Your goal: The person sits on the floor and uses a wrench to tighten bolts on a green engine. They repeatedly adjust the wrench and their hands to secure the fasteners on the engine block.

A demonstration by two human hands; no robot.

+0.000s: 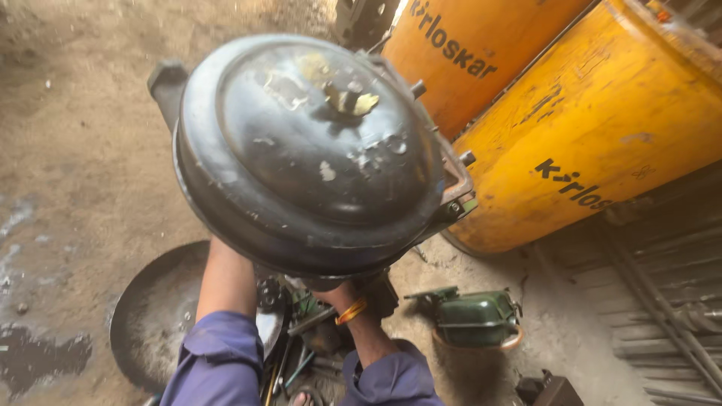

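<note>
Fingers of both hands are hidden behind the round, dented black metal drum cover (308, 158), so I cannot tell how tightly they close, though the left hand (226, 252) and right hand (331, 289) both meet its underside at 6 o'clock and hold it raised at centre. Two yellow metal cylinders (602, 120) lie at 2 o'clock just beside it; a green metal housing (474, 319) sits at 5 o'clock, a shallow dark pan (154, 316) at 7 o'clock.

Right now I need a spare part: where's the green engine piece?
In the head view, the green engine piece lies on the ground lower right, below the yellow drums, right of the person's forearm.
</note>
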